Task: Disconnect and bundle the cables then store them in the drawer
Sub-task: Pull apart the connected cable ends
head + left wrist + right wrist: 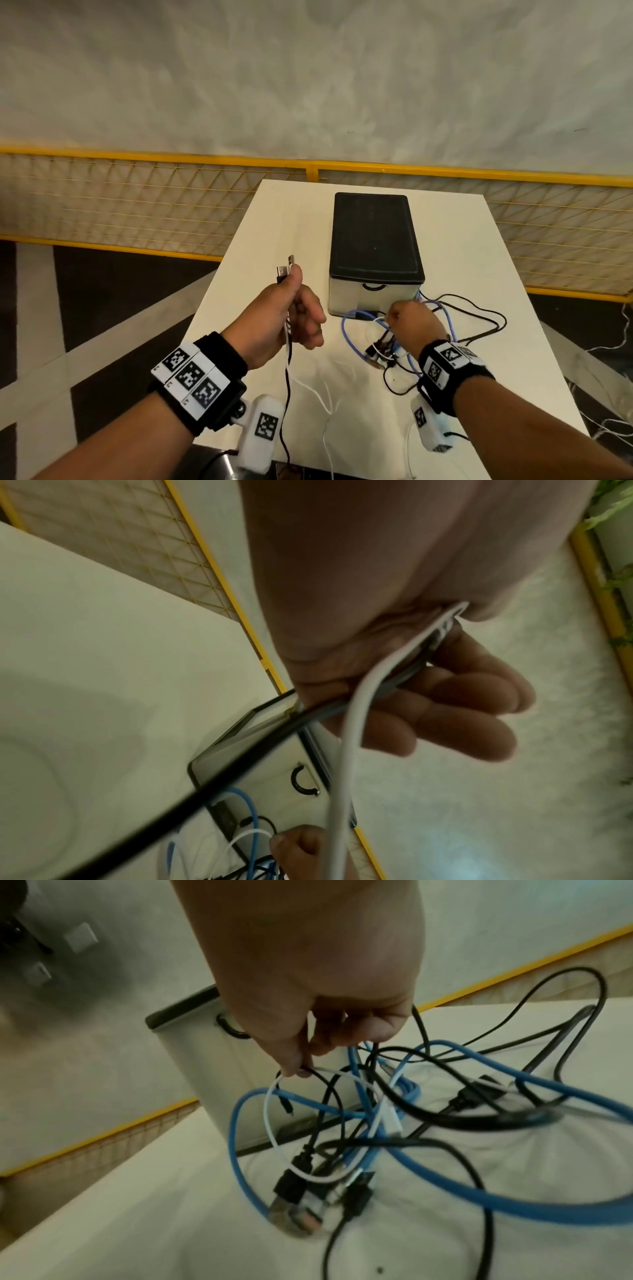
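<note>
My left hand is raised above the table and grips a white cable and a black cable; their two USB plugs stick up past my thumb. Both cables hang down toward the table's near edge. My right hand is in front of the drawer box, fingers curled into a tangle of blue, black and white cables, pinching a white and a black strand. Several connectors dangle in a clump under the tangle. The drawer with its ring handle is closed.
The box with a black lid stands mid-table on the white tabletop. Black cable loops spread to the right of the box. A yellow mesh fence runs behind the table. Loose white cords lie on the floor at right.
</note>
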A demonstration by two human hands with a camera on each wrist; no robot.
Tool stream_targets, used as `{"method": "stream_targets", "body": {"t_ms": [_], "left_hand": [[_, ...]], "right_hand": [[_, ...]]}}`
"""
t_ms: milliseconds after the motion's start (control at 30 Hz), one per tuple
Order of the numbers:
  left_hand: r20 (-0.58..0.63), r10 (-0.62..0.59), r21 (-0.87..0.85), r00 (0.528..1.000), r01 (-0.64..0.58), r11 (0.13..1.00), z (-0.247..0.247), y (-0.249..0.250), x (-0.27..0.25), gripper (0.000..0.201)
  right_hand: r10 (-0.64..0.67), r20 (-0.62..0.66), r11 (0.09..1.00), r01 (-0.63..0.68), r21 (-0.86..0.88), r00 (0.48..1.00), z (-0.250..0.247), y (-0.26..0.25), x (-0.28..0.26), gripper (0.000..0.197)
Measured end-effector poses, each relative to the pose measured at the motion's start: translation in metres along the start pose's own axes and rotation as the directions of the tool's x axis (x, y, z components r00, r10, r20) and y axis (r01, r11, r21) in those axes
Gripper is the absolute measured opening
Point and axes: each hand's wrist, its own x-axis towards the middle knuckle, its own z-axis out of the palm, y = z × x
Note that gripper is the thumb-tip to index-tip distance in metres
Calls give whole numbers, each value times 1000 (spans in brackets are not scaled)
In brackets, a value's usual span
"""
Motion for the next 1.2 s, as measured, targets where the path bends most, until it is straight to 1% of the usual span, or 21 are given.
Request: {"method": "stream_targets", "body": {"t_ms": [67, 100, 133, 200, 233, 267, 300, 367, 400, 433, 467, 533, 567, 667, 767, 833, 967, 1000, 1067, 1133, 1200], "left_hand": [[11, -28, -75, 1000, 29, 997, -2, 1, 5, 64], [12, -39, -112, 999, 40, 993, -3, 1, 8, 59], [12, -51, -148, 999, 52, 988, -3, 0, 11, 53], [16, -65, -228, 998, 67, 971, -1, -3, 18, 42], [14, -68, -273, 998, 69, 960, 1, -4, 21, 37], [13, -72, -313, 997, 72, 947, 4, -6, 24, 35], [10, -78, -343, 997, 77, 936, 6, -7, 27, 34], [18, -103, -364, 995, 102, 926, 14, -10, 33, 37], [30, -116, -356, 993, 119, 927, 19, -11, 34, 40], [50, -125, -339, 991, 134, 931, 25, -11, 36, 42], [72, -129, -316, 989, 145, 937, 30, -11, 38, 43], [115, -115, -270, 987, 142, 952, 39, -10, 39, 43], [131, -99, -257, 986, 130, 958, 43, -10, 39, 42], [151, -64, -224, 986, 98, 970, 48, -9, 37, 43], [166, -55, -213, 985, 91, 973, 50, -10, 33, 42], [188, -37, -210, 981, 77, 975, 50, -12, 31, 42], [230, -7, -247, 973, 65, 967, 57, -12, 28, 40], [227, 3, -244, 974, 54, 968, 59, -12, 27, 40], [183, 26, -235, 983, 18, 972, 61, -13, 30, 38], [100, 52, -276, 994, -23, 961, 62, -13, 34, 36], [3, 76, -386, 997, -69, 920, 58, -8, 40, 36]], "right_hand": [[-60, -90, 994, 68, 86, 994, 2, -7, -2, 21], [-80, -153, 978, 107, 176, 985, -1, -10, -6, 18], [-71, -199, 945, 130, 301, 977, -6, -13, -10, 15], [8, -227, 814, 125, 567, 974, -23, -20, -22, 13], [33, -237, 723, 141, 676, 971, -34, -24, -29, 14], [42, -266, 641, 178, 747, 963, -47, -28, -37, 13], [37, -306, 579, 229, 782, 951, -58, -33, -45, 11], [16, -378, 491, 322, 809, 926, -78, -43, -61, 7], [-5, -405, 460, 361, 811, 914, -84, -48, -69, 7], [-34, -430, 453, 397, 798, 902, -88, -51, -76, 10], [-85, -451, 482, 433, 762, 888, -90, -54, -81, 13], [-237, -485, 613, 516, 598, 842, -88, -58, -88, 13], [-303, -495, 651, 557, 516, 814, -84, -59, -90, 11], [-392, -516, 673, 620, 405, 762, -77, -57, -94, 14], [-458, -511, 682, 656, 322, 728, -75, -56, -97, 21], [-474, -517, 694, 664, 277, 712, -74, -57, -100, 22], [-472, -577, 706, 678, 206, 667, -72, -59, -106, 17], [-472, -577, 706, 678, 205, 666, -72, -60, -107, 16], [-449, -554, 709, 657, 257, 701, -72, -61, -107, 13], [-391, -486, 740, 581, 340, 782, -67, -60, -104, 10], [-273, -397, 825, 425, 372, 876, -60, -56, -101, 9]]}}
